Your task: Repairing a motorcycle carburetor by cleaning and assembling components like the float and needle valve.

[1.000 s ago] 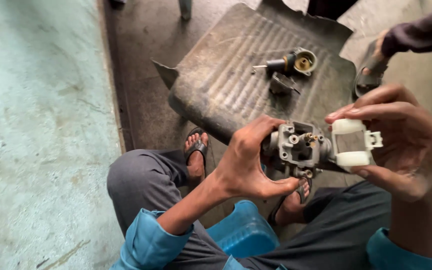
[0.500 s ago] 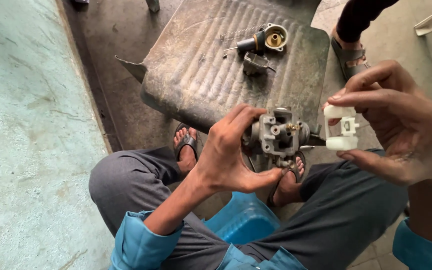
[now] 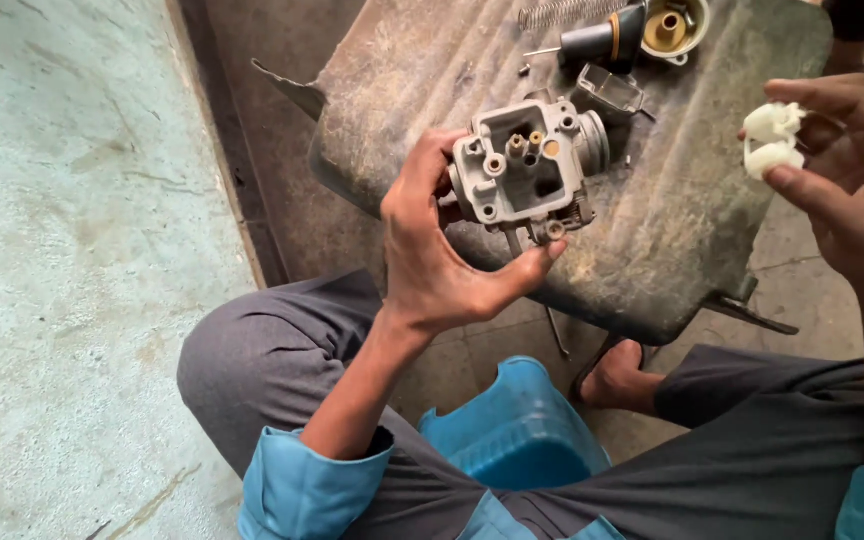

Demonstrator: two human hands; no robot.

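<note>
A grey carburetor body (image 3: 527, 170), open chamber up with brass jets inside, is gripped between the left hand's (image 3: 432, 250) thumb and curled fingers above the worn metal sheet (image 3: 652, 240). Right of it, a white plastic float (image 3: 772, 140) is pinched by the right hand (image 3: 852, 170).

Grey carburettor body (image 3: 527, 165), white float (image 3: 772, 140)

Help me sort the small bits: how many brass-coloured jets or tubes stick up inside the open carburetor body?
2 stand out clearly inside the carburetor body held by the left hand: a taller tube and a shorter one beside it. Others may sit hidden deeper inside.
</note>
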